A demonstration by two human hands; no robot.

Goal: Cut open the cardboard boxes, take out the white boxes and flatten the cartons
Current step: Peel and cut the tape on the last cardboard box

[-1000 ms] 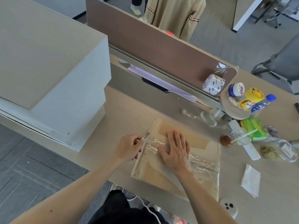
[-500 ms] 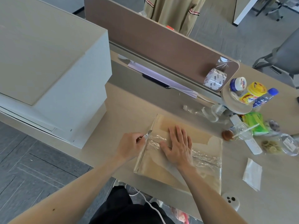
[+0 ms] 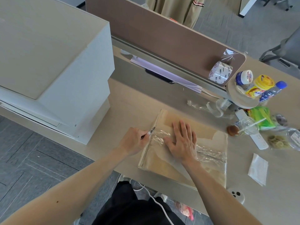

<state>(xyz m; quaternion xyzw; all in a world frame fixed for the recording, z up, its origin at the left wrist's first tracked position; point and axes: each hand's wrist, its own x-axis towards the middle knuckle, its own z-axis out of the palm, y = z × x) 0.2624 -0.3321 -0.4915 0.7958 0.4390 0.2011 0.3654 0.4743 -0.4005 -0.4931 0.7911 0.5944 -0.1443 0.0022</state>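
Note:
A brown cardboard box point(image 3: 164, 164) sealed with shiny clear tape lies flat near the desk's front edge. My left hand point(image 3: 132, 141) grips a small utility knife point(image 3: 150, 131), whose blade tip sits at the box's left edge where the tape band begins. My right hand point(image 3: 182, 141) presses flat on the top of the box with fingers spread, just right of the blade. No white box from inside the carton is visible.
A large white box point(image 3: 53, 75) stands on the desk to the left. Behind runs a brown divider point(image 3: 162, 34). Bottles point(image 3: 261, 86), a drink cup point(image 3: 248, 127), a green packet point(image 3: 261, 117), a white tissue point(image 3: 258, 168) and plastic scraps point(image 3: 206, 107) crowd the right side.
Both hands stay on the box. The left hand with the knife has shifted only slightly along the left edge of the tape; the camera has moved a little.

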